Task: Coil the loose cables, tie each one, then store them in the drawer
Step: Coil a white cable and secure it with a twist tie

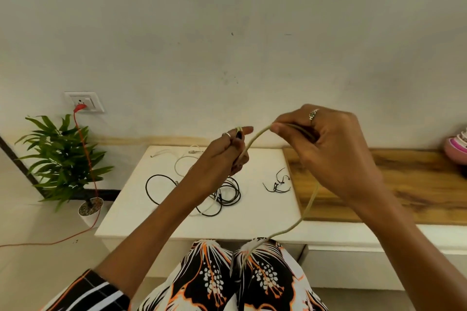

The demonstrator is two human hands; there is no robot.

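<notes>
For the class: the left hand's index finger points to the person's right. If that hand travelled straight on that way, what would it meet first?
Most likely the right hand, whose thumb tip faces the left hand across a small gap bridged by the beige cable. Depth is uncertain.

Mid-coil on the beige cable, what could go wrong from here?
The beige cable trails slack from the right hand down over the lap; it may snag or twist while looping toward the left hand. The black and white cables lie intertwined on the white table, so they could knot.
</notes>
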